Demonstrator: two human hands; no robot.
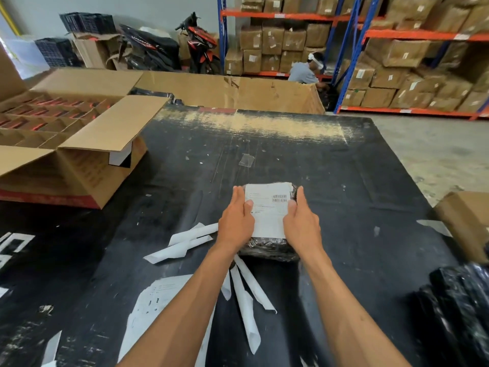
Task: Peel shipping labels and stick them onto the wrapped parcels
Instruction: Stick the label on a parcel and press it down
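Observation:
A parcel wrapped in black plastic (267, 249) lies in the middle of the black table (330, 181). A white shipping label (268, 210) with a barcode covers its top. My left hand (236, 222) lies flat along the label's left edge, thumb on the paper. My right hand (301, 223) lies flat along the right edge, thumb also on the label. Both hands have straight fingers and press on the parcel from its two sides. A sheet of printed labels (156, 300) lies under my left forearm near the table's front.
Curled white backing strips (185, 243) lie left of the parcel and more strips (246, 295) lie in front of it. An open cardboard box (79, 165) stands at left, black wrapped parcels (460, 308) at right, a carton (468, 223) beyond them. A person crouches by the shelves (307, 70).

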